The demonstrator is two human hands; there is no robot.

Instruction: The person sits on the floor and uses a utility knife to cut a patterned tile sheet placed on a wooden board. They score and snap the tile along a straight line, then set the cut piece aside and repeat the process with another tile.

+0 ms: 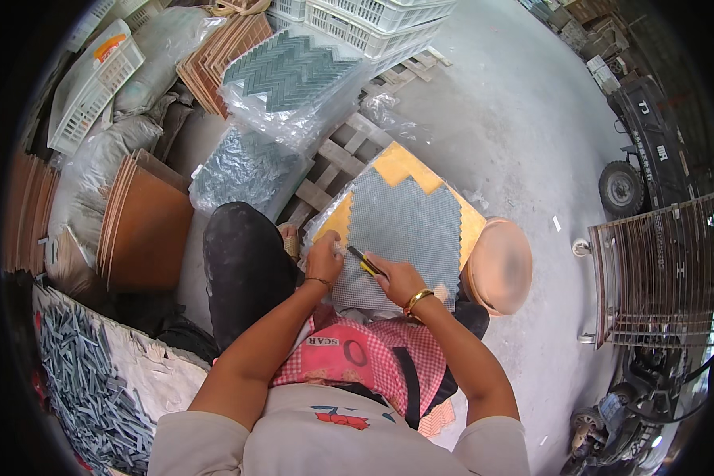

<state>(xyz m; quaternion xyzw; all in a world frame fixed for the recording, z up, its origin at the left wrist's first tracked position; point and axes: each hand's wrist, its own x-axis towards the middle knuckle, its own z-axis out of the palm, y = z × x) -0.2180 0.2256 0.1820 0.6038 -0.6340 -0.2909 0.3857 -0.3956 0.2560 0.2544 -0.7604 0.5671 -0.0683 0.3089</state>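
Note:
A sheet of grey-green mosaic tile with mesh on its upper face (pixel 404 222) lies on a yellow board (pixel 470 218) in front of my lap. Its edges are zigzag. My right hand (pixel 398 282) is closed round a yellow and black utility knife (pixel 368 263), which points up and left over the sheet's left part. Close to the knife's tip, my left hand (pixel 324 259) is at the sheet's left edge with its fingers pinched together. Whatever they pinch is too small to make out.
A round orange-brown stool (pixel 501 266) stands right of the board. Plastic-wrapped tile stacks (pixel 289 75) sit beyond a wooden pallet (pixel 341 157). At left are brown boards (pixel 147 226) and many loose tile strips (pixel 95 389). A wire rack (pixel 654 274) is at right.

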